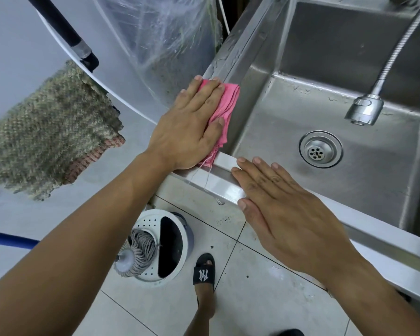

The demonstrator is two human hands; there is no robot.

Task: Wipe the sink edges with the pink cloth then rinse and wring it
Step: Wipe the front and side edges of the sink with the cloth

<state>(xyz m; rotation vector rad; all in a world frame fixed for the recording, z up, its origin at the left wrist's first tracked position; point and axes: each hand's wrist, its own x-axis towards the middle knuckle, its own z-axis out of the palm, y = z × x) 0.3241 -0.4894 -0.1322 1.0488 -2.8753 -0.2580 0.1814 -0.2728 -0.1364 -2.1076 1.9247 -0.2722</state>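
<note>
Left hand (pixel 188 127) flat on pink cloth (pixel 224 105)

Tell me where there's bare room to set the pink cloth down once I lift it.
Free: basin floor between left wall and drain. Crowded: near corner of the rim, under left hand, pink cloth and right hand.

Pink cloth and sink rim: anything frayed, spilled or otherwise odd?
The pink cloth is frayed: loose threads trail from its near end over the sink front rim. Water droplets dot the left rim. Otherwise nothing stands out.
</note>
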